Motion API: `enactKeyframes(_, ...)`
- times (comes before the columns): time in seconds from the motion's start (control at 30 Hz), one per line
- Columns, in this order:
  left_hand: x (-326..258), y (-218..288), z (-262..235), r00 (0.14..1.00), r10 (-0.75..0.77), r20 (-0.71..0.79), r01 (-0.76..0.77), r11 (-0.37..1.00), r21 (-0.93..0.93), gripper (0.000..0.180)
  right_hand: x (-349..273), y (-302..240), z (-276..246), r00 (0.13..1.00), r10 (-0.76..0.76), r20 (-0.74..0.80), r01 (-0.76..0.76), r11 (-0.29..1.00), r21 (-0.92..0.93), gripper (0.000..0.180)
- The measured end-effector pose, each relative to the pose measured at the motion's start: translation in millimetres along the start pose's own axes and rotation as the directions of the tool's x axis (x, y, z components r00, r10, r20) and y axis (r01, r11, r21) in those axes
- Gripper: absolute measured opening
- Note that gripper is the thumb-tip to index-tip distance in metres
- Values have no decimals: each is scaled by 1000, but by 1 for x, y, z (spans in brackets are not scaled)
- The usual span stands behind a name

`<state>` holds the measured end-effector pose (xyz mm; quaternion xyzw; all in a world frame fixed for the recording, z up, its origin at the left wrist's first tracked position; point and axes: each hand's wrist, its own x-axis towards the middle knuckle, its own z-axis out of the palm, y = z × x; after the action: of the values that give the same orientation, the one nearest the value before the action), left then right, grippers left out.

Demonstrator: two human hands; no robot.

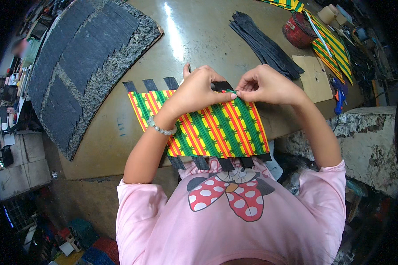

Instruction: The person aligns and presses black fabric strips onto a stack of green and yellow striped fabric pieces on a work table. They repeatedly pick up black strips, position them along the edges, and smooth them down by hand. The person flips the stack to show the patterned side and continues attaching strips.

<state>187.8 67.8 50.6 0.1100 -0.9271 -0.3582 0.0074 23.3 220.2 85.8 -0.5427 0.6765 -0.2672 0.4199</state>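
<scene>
A panel of fabric (208, 128), striped in green, yellow and red with dark leaf shapes, lies at the table's near edge against my shirt. Short black strips (172, 84) stick out along its far edge, and more black strips (201, 163) show along its near edge. My left hand (199, 90), with a bead bracelet at the wrist, pinches the panel's far edge right of the middle. Fingertip to fingertip with it, my right hand (263, 86) pinches the same edge. A black strip end rises just behind the fingers; what exactly lies between the fingertips is hidden.
A rough grey board (139, 42) covered with black strips takes up the far left of the table (97, 145). Beyond my right hand lie a bundle of black strips (265, 44), a red can (298, 31), cardboard (311, 77), more striped fabric (340, 53) and a blue glue gun (339, 99).
</scene>
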Motion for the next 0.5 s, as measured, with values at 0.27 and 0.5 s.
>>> enactKeyframes(0.27,-9,4,8,978,102,-181,-82,990,113,30,7,1,-1,998,-54,17,55,997,-62,19)
enactKeyframes(0.5,-7,-1,12,975,92,-202,-93,996,2,28,5,8,4,999,-31,-23,33,996,82,15)
